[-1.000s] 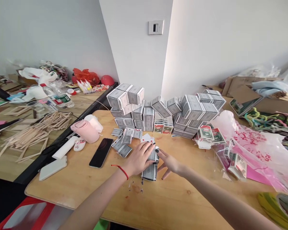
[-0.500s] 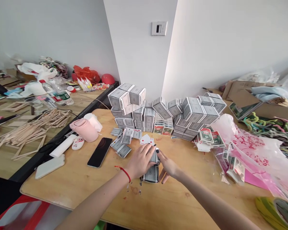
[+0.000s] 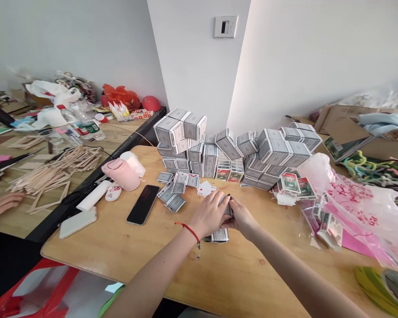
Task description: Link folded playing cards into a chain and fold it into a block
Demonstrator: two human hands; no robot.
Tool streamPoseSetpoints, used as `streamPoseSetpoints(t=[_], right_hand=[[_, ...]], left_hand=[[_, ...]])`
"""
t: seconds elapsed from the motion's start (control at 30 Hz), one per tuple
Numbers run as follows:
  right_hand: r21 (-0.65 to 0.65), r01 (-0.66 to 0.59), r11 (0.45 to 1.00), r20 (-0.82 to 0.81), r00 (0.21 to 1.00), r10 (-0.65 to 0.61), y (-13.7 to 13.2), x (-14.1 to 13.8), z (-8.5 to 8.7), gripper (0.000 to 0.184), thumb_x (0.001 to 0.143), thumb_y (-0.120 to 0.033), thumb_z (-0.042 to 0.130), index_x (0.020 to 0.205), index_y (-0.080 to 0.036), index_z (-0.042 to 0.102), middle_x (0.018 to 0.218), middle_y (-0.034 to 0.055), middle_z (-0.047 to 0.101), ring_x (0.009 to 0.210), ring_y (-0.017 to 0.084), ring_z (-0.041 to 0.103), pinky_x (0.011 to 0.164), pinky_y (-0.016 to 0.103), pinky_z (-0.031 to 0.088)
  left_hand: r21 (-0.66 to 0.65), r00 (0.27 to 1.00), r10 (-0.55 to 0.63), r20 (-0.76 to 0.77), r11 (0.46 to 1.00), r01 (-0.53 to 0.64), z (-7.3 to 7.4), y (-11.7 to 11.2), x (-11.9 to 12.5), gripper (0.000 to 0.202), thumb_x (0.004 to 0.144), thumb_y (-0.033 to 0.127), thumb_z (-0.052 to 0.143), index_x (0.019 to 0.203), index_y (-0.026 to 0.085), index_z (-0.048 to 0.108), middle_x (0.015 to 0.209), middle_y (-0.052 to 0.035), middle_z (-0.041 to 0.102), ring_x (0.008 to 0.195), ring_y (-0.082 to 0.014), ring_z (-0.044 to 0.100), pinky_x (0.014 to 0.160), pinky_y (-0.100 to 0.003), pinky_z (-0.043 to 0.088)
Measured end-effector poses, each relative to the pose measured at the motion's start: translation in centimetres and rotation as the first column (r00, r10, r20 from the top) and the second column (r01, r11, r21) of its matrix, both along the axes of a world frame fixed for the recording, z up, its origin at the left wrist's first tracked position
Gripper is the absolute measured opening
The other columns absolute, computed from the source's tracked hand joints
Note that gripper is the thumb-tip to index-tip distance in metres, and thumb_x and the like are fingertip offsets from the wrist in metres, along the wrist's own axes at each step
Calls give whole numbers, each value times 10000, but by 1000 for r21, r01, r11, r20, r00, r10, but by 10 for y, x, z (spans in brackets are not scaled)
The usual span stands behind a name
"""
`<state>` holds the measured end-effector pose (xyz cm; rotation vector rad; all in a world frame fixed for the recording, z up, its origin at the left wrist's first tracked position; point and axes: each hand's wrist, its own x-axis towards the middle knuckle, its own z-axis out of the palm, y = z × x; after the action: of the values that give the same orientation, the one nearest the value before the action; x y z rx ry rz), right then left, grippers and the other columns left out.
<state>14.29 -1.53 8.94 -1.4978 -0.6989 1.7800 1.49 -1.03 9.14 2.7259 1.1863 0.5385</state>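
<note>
My left hand [image 3: 209,215], with a red string bracelet [image 3: 189,230] on its wrist, is closed on grey-backed playing cards [image 3: 229,210]. My right hand [image 3: 243,216] grips the same cards from the other side, fingers bent around them. Most of what lies between the fingers is hidden. Just below, on the wooden table [image 3: 272,274], rests a grey-patterned card block [image 3: 219,236], partly covered by my hands. Face-up cards with red diamonds [image 3: 205,188] lie beyond my fingertips. To the left is a loose heap of folded cards [image 3: 174,201].
Stacked card blocks [image 3: 275,150] form a wall at the back. A black phone [image 3: 143,204], pink cup [image 3: 121,173] and white case [image 3: 78,222] lie left. Card boxes [image 3: 290,182], plastic bag [image 3: 358,203] and yellow tape [image 3: 368,282] are right. Another person's hand [image 3: 3,205] is near wooden sticks [image 3: 56,172].
My hands have come closer together around the cards, and their fingers are more closed. Another person's hand has appeared at the left edge. The whole view has shifted slightly.
</note>
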Motion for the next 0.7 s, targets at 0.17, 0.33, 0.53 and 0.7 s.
streamPoseSetpoints(t=[0.17,0.33,0.53,0.7], right_hand=[[36,17,999,15,1000,-18,7,3,3,233,834,-340,384,1020,-223,460,605,-27,540,443,117,556,476,334,539],[91,41,995,61,997,-46,13,7,-2,302,827,-376,390,1096,-254,451,676,-7,587,458,142,596,497,350,540],[129,94,987,38,994,-100,8,8,-15,364,835,-368,377,1185,-270,363,720,6,619,484,167,632,504,344,546],[152,20,988,134,990,-41,4,8,-24,405,847,-414,331,1216,-248,312,617,-4,608,458,176,629,410,285,513]], left_hand=[[15,999,0,39,1000,-1,6,7,3,434,822,333,455,1208,153,368,1187,-138,447,1177,-272,378,948,-456,357],[18,995,6,104,1000,-8,2,13,1,429,842,291,420,1245,179,325,1261,-135,403,1241,-265,312,961,-461,360],[-53,982,-8,188,998,19,-17,16,1,436,857,244,382,1279,172,302,1322,-131,352,1296,-234,222,1011,-445,322],[-138,953,43,300,990,-1,-24,11,-1,445,863,230,352,1305,209,296,1333,-107,348,1297,-228,218,1019,-467,308]])
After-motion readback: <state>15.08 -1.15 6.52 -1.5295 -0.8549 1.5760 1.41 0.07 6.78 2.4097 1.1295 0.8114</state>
